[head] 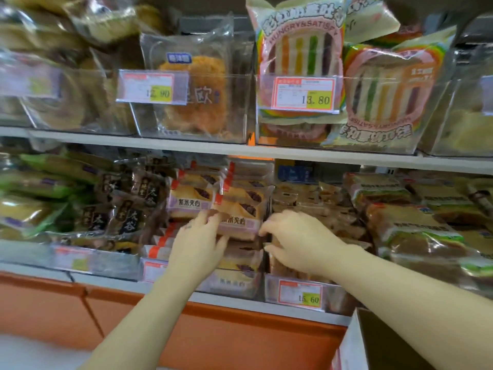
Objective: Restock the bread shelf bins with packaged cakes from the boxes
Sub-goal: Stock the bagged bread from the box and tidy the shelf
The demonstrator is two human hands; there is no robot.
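Both hands reach into the lower shelf. The left hand grips the front left corner of a cake pack with a purple label: its fingers curl over the top edge and the thumb lies below. The pack lies tilted on top of the pile in the clear bin, with its front end lower and towards the person. More packs of the same kind are stacked just beside it and under it – the bin looks close to full.

The right hand is at the pack's right edge, next to the dark divider between this bin and the next. Its fingers are curled, with the fingertips touching or almost touching the wrapper, but whether they pinch the pack or the divider cannot be told.

A price tag hangs on the front of the bin on the right. Dark-wrapped packs fill the bin on the left. On the upper shelf stand rainbow bread bags in clear bins. An open cardboard box shows at the bottom right corner – what it holds is hidden
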